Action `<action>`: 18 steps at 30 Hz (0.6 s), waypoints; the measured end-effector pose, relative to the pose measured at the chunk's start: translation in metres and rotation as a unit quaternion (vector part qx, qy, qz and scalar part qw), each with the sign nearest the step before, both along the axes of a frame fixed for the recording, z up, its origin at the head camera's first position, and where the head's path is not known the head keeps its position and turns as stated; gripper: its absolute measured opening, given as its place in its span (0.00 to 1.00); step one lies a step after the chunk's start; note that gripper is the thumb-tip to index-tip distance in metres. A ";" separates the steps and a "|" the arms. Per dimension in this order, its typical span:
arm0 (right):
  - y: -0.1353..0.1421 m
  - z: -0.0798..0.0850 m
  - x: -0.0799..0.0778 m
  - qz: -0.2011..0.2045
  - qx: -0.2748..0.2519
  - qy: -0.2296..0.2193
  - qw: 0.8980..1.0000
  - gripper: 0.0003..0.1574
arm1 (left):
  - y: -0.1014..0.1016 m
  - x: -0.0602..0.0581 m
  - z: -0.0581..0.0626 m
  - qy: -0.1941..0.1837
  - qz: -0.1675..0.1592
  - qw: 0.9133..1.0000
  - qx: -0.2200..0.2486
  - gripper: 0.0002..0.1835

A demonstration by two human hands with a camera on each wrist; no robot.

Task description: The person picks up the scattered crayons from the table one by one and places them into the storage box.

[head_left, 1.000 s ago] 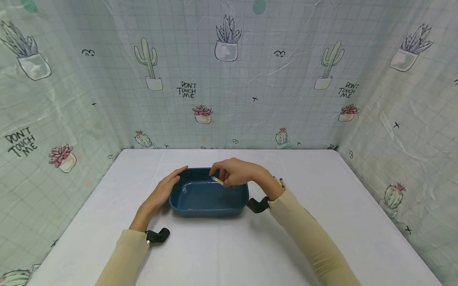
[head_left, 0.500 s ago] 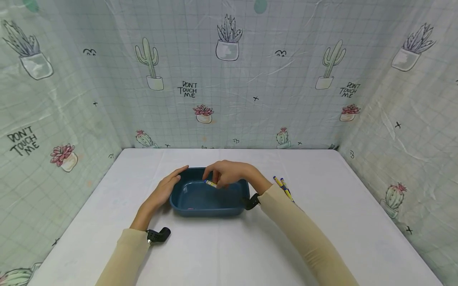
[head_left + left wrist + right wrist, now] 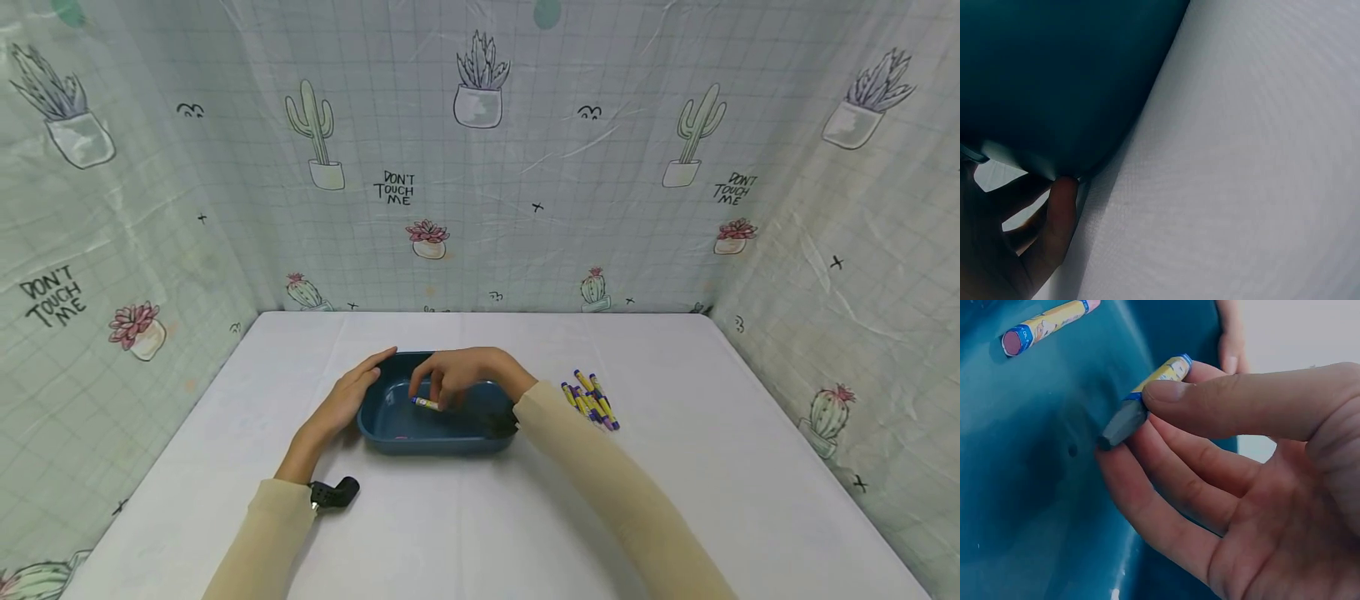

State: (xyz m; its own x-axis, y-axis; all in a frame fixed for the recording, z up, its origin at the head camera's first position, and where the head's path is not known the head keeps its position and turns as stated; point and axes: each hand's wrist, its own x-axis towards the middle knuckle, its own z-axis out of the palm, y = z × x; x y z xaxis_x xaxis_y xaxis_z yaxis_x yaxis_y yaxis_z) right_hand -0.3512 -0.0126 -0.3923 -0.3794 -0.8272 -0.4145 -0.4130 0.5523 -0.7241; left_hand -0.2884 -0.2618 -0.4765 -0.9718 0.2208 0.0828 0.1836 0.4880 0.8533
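A blue tray point(image 3: 438, 447) sits at the centre of the frame on a white table point(image 3: 450, 533). The right hand point(image 3: 456, 375) reaches in from the right, pinching a dark crayon point(image 3: 1125, 422) in a yellow-and-blue wrapper between thumb and fingers. The crayon is inside the tray's walls, left of its middle; whether it touches the floor cannot be told. The left hand point(image 3: 352, 396) lies along the tray's upper-left corner, thumb and fairly straight fingers against it, apparently steadying it.

In the right wrist view, a second crayon point(image 3: 1050, 326) with pinkish ends lies in the tray, upper left. Right of the tray, a loose pile point(image 3: 591, 402) of similar crayons rests on the table.

The step in hand looks like setting the held crayon down in the tray. The next move likely calls for lowering it gently, loosening the pinch and keeping the tray steady.
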 end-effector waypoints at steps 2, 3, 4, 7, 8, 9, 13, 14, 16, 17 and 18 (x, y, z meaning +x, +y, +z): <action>-0.004 -0.004 -0.003 0.002 0.009 -0.007 1.000 0.31 | -0.001 0.000 -0.001 -0.001 0.000 1.000 0.002 0.26; -0.006 -0.006 -0.004 0.002 0.014 -0.012 1.000 0.32 | -0.001 0.000 -0.001 -0.001 0.000 1.000 0.003 0.26; -0.008 -0.007 -0.005 0.004 0.017 -0.014 1.000 0.31 | -0.001 0.000 -0.001 -0.001 0.000 1.000 0.003 0.26; -0.013 -0.011 -0.008 0.006 0.026 -0.020 0.999 0.31 | 0.000 0.000 0.000 0.000 -0.002 1.000 0.004 0.26; -0.015 -0.012 -0.009 0.005 0.028 -0.023 0.999 0.31 | 0.000 0.000 0.000 0.001 -0.002 1.000 0.003 0.26; -0.016 -0.013 -0.010 0.005 0.029 -0.025 0.999 0.31 | 0.000 0.000 0.000 0.002 -0.003 1.000 0.002 0.26; -0.021 -0.017 -0.011 0.003 0.034 -0.034 0.999 0.31 | 0.001 -0.001 0.000 0.003 -0.002 1.000 0.000 0.26; -0.022 -0.017 -0.011 0.002 0.035 -0.037 0.999 0.31 | 0.001 -0.001 0.000 0.004 -0.001 1.000 0.000 0.26; -0.023 -0.019 -0.012 0.000 0.040 -0.045 0.998 0.31 | 0.001 -0.001 0.000 0.005 -0.001 1.000 -0.003 0.26; -0.024 -0.019 -0.012 0.000 0.045 -0.049 0.998 0.30 | 0.000 0.000 0.000 0.005 0.000 1.000 -0.003 0.26; -0.025 -0.020 -0.012 -0.001 0.049 -0.055 0.997 0.30 | 0.000 0.000 0.000 0.004 0.000 1.000 -0.003 0.26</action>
